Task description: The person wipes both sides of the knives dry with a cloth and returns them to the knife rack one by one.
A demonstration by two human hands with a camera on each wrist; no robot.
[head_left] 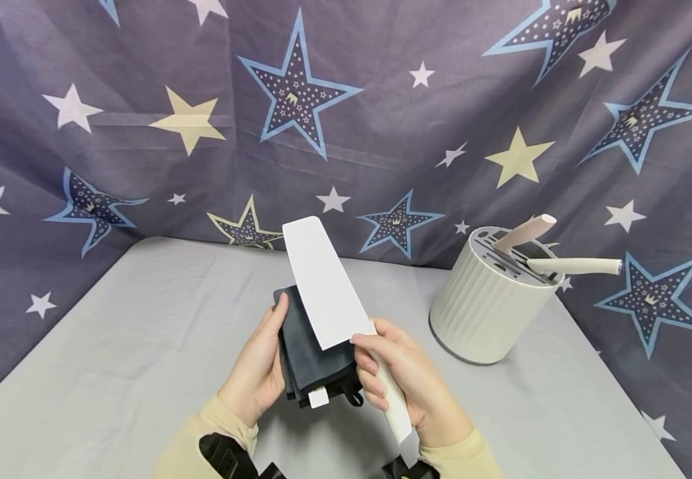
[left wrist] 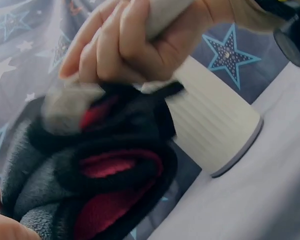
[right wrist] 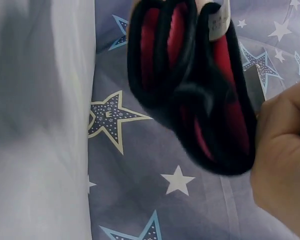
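Observation:
My right hand (head_left: 402,376) grips the pale handle of a broad kitchen knife (head_left: 329,286), whose white-looking blade points up and away. Beneath the blade, my left hand (head_left: 259,366) holds a folded dark grey cloth (head_left: 303,349), thumb on its upper side. The blade lies over the cloth's right part; whether they touch I cannot tell. Red inner folds and black edging show on the cloth (left wrist: 112,180) in the left wrist view. A white tag (head_left: 319,397) and a black loop hang from its near edge. The right wrist view shows the folded cloth (right wrist: 160,100) beside my right hand (right wrist: 285,155).
A ribbed cream knife block (head_left: 484,306) stands at the right on the pale-covered table (head_left: 142,346). Out of its slotted top stick a beige-pink handle (head_left: 525,233) and a cream handle (head_left: 579,266). Behind the table hangs a star-patterned curtain (head_left: 346,173).

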